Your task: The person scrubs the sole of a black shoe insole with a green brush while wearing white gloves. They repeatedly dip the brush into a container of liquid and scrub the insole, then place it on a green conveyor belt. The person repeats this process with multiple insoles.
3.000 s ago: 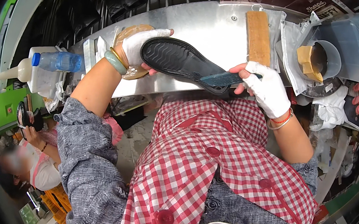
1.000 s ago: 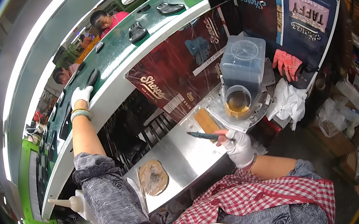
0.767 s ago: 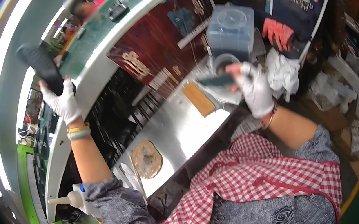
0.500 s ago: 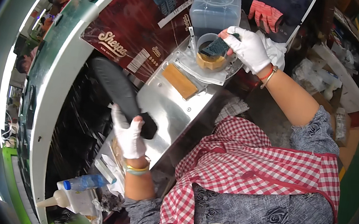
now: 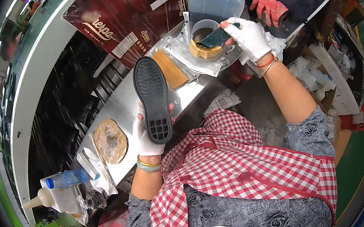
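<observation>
My left hand (image 5: 144, 139), in a white glove with bare fingertips, holds a black shoe sole (image 5: 153, 93) from beneath. The sole's wavy face and the square pockets at its heel end are turned up. My right hand (image 5: 251, 41), gloved alike, grips a dark green brush (image 5: 217, 38) with a dotted surface. The brush leans into the mouth of a cup (image 5: 204, 52) wrapped in tan tape; its lower end is partly hidden there. The cup stands on a narrow metal table (image 5: 188, 97).
A tan block (image 5: 169, 69) and white cloths lie beside the cup. Behind stands a translucent plastic container (image 5: 216, 1). Nearer left are a round tan pad (image 5: 110, 142), a blue-capped bottle (image 5: 67, 178) and a nozzle bottle (image 5: 53, 198). A red glove (image 5: 269, 9) lies at the back.
My left hand has brought the sole rightward and nearer the cup, turning its patterned face up. The round pad has come into sight. My right hand stays at the cup with the brush.
</observation>
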A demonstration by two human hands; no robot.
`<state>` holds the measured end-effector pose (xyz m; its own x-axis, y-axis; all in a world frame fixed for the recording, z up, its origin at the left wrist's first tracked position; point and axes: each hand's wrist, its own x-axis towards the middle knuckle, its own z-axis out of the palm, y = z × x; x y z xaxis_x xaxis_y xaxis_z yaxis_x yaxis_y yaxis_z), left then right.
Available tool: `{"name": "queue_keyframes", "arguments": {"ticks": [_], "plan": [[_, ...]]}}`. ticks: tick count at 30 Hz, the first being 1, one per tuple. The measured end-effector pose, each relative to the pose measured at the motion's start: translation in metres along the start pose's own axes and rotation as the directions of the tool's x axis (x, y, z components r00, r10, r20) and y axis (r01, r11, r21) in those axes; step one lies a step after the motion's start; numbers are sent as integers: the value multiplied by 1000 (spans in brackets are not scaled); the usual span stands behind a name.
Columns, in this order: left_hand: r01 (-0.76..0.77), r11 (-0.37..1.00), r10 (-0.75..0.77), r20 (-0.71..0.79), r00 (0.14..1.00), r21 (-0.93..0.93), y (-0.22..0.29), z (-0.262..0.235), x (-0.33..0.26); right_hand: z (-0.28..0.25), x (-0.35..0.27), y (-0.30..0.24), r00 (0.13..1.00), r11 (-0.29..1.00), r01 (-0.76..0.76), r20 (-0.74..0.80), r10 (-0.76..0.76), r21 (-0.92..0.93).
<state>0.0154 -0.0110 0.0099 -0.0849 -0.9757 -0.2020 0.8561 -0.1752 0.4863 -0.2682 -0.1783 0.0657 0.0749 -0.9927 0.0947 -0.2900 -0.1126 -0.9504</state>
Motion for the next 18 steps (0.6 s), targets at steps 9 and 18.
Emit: {"name": "queue_keyframes", "arguments": {"ticks": [9,18], "plan": [[44,989,-40,30,999,-144,-8,-23,-2,50,-56,-22,987,850,-159,101,125,502],[18,998,-18,5,1000,-62,-4,10,-11,111,-84,-54,982,885,-108,185,25,452]]}}
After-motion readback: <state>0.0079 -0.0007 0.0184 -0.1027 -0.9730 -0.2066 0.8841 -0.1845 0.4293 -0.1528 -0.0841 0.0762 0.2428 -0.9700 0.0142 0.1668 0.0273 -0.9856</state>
